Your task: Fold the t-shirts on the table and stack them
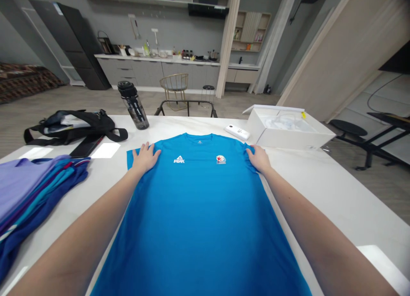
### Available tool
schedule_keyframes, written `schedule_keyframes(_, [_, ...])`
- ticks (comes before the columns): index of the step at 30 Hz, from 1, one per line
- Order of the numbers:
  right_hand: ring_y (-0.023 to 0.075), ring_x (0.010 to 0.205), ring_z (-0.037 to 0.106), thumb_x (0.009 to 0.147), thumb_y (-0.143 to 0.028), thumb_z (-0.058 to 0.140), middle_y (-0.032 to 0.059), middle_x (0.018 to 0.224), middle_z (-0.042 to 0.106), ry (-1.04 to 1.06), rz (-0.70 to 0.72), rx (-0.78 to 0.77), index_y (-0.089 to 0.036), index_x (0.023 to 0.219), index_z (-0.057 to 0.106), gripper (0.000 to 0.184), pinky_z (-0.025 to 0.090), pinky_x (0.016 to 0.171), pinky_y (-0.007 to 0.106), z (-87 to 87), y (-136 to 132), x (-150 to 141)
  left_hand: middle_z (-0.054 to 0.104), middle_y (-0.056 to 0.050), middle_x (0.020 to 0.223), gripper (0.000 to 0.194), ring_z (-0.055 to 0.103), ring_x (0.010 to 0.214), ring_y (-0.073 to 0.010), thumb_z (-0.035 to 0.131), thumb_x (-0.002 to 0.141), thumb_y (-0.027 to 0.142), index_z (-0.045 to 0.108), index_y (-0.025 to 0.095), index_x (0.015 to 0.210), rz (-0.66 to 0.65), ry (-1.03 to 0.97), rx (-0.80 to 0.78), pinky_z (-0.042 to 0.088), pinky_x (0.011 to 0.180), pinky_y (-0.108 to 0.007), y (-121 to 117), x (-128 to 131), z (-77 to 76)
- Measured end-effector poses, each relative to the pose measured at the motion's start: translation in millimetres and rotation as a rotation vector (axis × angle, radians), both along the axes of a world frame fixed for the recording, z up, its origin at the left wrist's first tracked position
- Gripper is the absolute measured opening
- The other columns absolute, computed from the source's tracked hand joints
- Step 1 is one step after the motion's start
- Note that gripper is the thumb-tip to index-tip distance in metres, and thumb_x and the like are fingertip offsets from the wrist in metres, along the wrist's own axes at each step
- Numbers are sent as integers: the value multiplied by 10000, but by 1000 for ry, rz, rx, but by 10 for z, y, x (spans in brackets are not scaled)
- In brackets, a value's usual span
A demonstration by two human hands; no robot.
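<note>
A blue T-shirt (200,202) lies spread front side up on the white table (320,180), its collar at the far side. It bears a white PEAK logo and a round badge with a red star. My left hand (146,158) rests flat on the shirt by the left sleeve, fingers apart. At the other sleeve, my right hand (259,159) has its fingers closed on the bunched fabric. The shirt's hem runs out of view at the bottom.
Folded clothes (38,189) are stacked at the left. Behind them lie a dark phone (85,146) and a black bag (77,127). A water bottle (134,106) stands at the far edge. A white device (237,132) lies beside an open white box (285,136).
</note>
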State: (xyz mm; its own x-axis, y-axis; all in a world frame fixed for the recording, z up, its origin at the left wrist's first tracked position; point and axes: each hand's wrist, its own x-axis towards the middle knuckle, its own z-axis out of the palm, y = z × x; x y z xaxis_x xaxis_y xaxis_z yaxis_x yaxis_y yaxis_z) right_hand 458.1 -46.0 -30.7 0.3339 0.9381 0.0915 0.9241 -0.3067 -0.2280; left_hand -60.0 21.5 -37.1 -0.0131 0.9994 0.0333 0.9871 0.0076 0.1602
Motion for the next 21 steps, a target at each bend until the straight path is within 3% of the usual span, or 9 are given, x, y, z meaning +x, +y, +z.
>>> schedule_keyframes(3, [335, 1319, 493, 1003, -433, 404, 171, 1420, 565, -13, -104, 19, -179, 1406, 563, 502, 407, 1075, 521, 62, -48, 216, 361, -127, 1621, 573, 310, 1496, -323, 343, 1000, 461, 459, 202, 1497, -140, 12, 125, 189, 1223, -583, -28, 312, 110])
schedule_keyframes(6, [365, 1307, 493, 991, -448, 443, 180, 1402, 549, -21, -193, -31, -205, 1385, 586, 485, 422, 1035, 583, 91, -79, 412, 536, -111, 1473, 471, 478, 1371, -291, 425, 976, 361, 552, 219, 1407, -265, -55, 140, 355, 1162, -449, 55, 737, 238])
schedule_keyframes(11, [360, 1271, 532, 997, -471, 448, 167, 1366, 540, -4, -207, -54, -253, 1358, 613, 453, 453, 1005, 563, 82, -80, 600, 684, -89, 1206, 360, 627, 1140, -239, 478, 961, 303, 653, 219, 1263, -486, -219, 71, 476, 1012, -327, 335, 1708, 382])
schedule_keyframes(17, [306, 1181, 603, 995, -464, 464, 141, 1320, 579, 72, -205, -66, -263, 1333, 626, 425, 478, 980, 457, 83, 29, 745, 690, -112, 1246, 372, 647, 1141, -276, 490, 964, 316, 630, 275, 1306, -581, -189, -13, 495, 956, -375, 603, 2973, 341])
schedule_keyframes(21, [279, 1130, 623, 967, -464, 515, 100, 1252, 634, 141, -237, -92, -293, 1259, 648, 364, 482, 934, 416, 53, 70, 801, 683, -163, 1246, 410, 661, 1133, -315, 471, 961, 287, 607, 261, 1347, -567, -159, -64, 494, 955, -434, 780, 3349, 240])
